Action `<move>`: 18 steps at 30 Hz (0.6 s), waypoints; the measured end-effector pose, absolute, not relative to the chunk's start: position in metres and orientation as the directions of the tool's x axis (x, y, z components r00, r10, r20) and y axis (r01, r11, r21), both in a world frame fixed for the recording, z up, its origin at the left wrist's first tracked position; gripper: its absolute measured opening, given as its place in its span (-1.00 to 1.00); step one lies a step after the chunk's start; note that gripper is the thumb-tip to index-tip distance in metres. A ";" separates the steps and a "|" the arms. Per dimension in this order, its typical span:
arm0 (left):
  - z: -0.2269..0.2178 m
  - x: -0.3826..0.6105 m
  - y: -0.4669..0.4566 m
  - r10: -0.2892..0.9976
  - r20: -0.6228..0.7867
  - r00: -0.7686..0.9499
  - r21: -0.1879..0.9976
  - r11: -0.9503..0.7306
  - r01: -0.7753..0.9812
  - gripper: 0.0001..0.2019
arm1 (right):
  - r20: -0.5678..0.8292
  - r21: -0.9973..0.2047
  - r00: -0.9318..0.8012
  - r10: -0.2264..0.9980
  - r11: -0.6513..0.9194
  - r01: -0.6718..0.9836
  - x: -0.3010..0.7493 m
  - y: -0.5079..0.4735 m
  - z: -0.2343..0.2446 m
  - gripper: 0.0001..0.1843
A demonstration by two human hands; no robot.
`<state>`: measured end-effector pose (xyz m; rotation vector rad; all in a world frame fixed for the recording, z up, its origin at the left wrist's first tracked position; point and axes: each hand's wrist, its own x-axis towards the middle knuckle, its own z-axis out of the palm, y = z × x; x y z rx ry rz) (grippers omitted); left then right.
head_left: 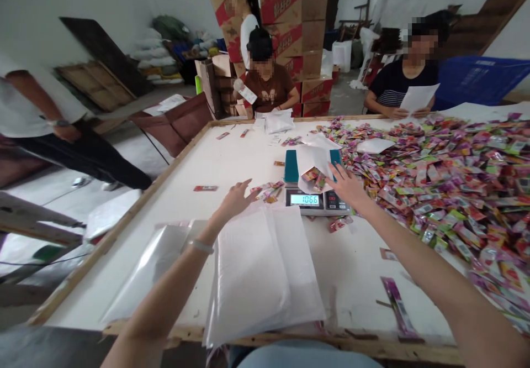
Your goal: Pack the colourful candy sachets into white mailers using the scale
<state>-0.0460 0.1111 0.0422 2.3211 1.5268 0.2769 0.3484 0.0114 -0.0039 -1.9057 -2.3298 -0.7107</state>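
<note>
A white bag (pixel 313 161) lies on the digital scale (pixel 308 209), its open mouth facing me and several colourful small packets (pixel 313 177) showing inside. My right hand (pixel 346 187) is at the bag's right side, fingers stretched out and at or very near its edge. To the left of the scale, my left hand (pixel 237 199) hovers with its fingers apart and nothing in them. Just past its fingertips is a little cluster of loose packets (pixel 271 191). A stack of flat white bags (pixel 252 268) lies below my left hand, toward the table's front edge.
A large heap of packets (pixel 467 191) covers the right side of the table. A clear plastic sheet (pixel 153 257) lies at left. Two seated people (pixel 269 89) (pixel 408 83) work across the table; another person (pixel 37 119) stands at left. Stacked cartons (pixel 281 36) rise behind.
</note>
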 end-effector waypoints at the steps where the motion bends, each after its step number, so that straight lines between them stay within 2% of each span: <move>1: 0.037 -0.060 0.106 0.922 -0.060 0.382 0.381 -0.332 0.863 -0.29 | 0.331 0.290 -0.244 0.911 0.148 0.946 0.349 0.008 -0.008 -0.46; 3: 0.025 -0.079 0.096 0.906 -0.146 0.397 0.383 -0.319 0.867 -0.29 | 0.397 0.181 -0.219 0.891 0.158 0.971 0.349 -0.002 -0.018 -0.42; 4: 0.019 -0.084 0.091 0.884 -0.186 0.429 0.395 -0.332 0.857 -0.31 | 0.453 0.087 -0.180 0.873 0.158 0.984 0.346 -0.009 -0.024 -0.42; 5: 0.015 -0.087 0.085 0.858 -0.216 0.466 0.411 -0.353 0.840 -0.33 | 0.513 -0.037 -0.116 0.850 0.157 0.987 0.341 -0.017 -0.032 -0.46; 7: 0.010 -0.086 0.077 0.812 -0.240 0.531 0.443 -0.395 0.805 -0.35 | 0.575 -0.383 0.112 0.810 0.146 0.912 0.323 -0.038 -0.051 -0.54; 8: 0.010 -0.084 0.075 0.799 -0.241 0.551 0.453 -0.410 0.792 -0.36 | 0.522 -0.597 0.267 0.810 0.124 0.792 0.311 -0.052 -0.062 -0.53; 9: 0.010 -0.084 0.074 0.795 -0.236 0.559 0.455 -0.418 0.786 -0.36 | 0.402 -0.787 0.406 0.820 0.084 0.611 0.296 -0.068 -0.073 -0.46; 10: 0.011 -0.084 0.074 0.802 -0.222 0.554 0.452 -0.418 0.788 -0.36 | 0.239 -0.917 0.498 0.834 0.025 0.398 0.281 -0.085 -0.085 -0.36; 11: 0.012 -0.087 0.075 0.820 -0.201 0.535 0.440 -0.412 0.798 -0.34 | 0.063 -0.982 0.532 0.844 -0.043 0.184 0.265 -0.103 -0.096 -0.27; 12: 0.012 -0.093 0.077 0.848 -0.162 0.504 0.430 -0.399 0.810 -0.32 | -0.047 -0.993 0.522 0.852 -0.095 0.065 0.250 -0.121 -0.105 -0.22; 14: 0.010 -0.109 0.077 0.915 -0.044 0.400 0.464 -0.336 0.820 -0.24 | -0.170 -0.984 0.477 0.862 -0.171 -0.042 0.224 -0.151 -0.117 -0.20; 15: 0.008 -0.119 0.074 0.945 -0.018 0.325 0.519 -0.269 0.811 -0.18 | -0.215 -0.976 0.449 0.867 -0.205 -0.072 0.213 -0.162 -0.118 -0.18; 16: 0.004 -0.128 0.069 0.968 -0.049 0.247 0.592 -0.171 0.788 -0.11 | -0.268 -0.963 0.416 0.869 -0.238 -0.124 0.203 -0.169 -0.117 -0.14; 18: -0.005 -0.141 0.053 0.958 -0.254 0.131 0.718 0.096 0.689 0.00 | -0.345 -0.932 0.340 0.875 -0.276 -0.236 0.183 -0.172 -0.106 0.00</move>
